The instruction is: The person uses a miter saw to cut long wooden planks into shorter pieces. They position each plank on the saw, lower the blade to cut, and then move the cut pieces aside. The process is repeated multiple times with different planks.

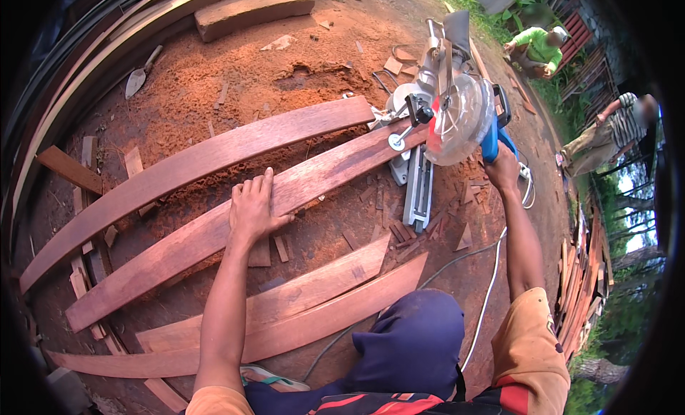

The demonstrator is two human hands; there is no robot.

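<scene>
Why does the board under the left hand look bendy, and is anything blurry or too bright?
In the head view, the fisheye lens bends edges, so I can't tell how curved the board under the left hand really is; in the head view, the person in green and the person in stripes have blurred heads; in the head view, bright sky glares between the trees.

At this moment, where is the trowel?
In the head view, the trowel lies on the ground at upper left, beside the long stacked boards, left of the wooden block.
</scene>
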